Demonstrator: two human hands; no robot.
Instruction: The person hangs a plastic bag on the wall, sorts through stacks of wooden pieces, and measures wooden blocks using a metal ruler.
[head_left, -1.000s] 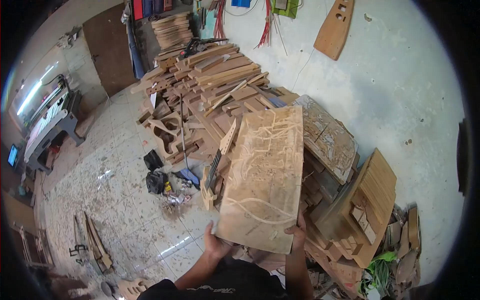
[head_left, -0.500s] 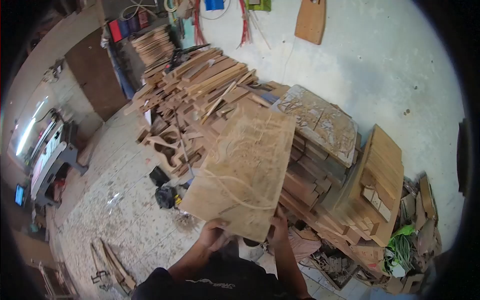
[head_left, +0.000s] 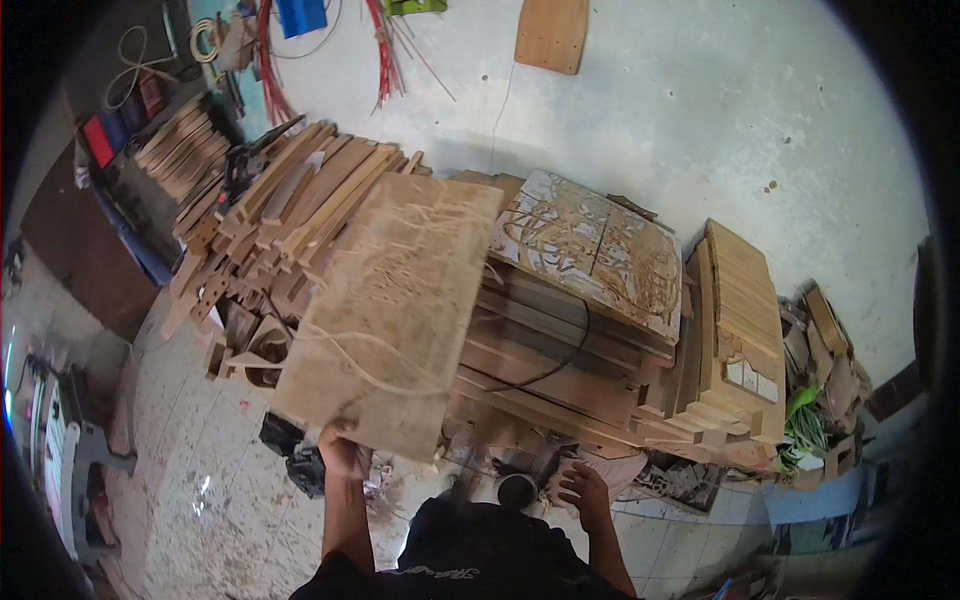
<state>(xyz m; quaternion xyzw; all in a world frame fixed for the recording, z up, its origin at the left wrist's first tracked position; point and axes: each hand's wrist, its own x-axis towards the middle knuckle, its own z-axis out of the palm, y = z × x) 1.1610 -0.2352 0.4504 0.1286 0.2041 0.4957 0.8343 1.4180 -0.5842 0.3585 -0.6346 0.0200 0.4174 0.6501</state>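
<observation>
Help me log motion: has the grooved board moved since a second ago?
Yes: the grooved board shifted left in view; its lower-left corner, once right of the black bags, now reaches them.

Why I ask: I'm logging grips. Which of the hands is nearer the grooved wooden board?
Left. The left hand grips the grooved wooden board at its near edge; the right hand is apart from it, off to the right.

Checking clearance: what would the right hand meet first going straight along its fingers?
The right hand points leftward across the picture; first in that line is the round black object. It looks lower, so the hand might pass over it towards the board; depth is unclear.
</observation>
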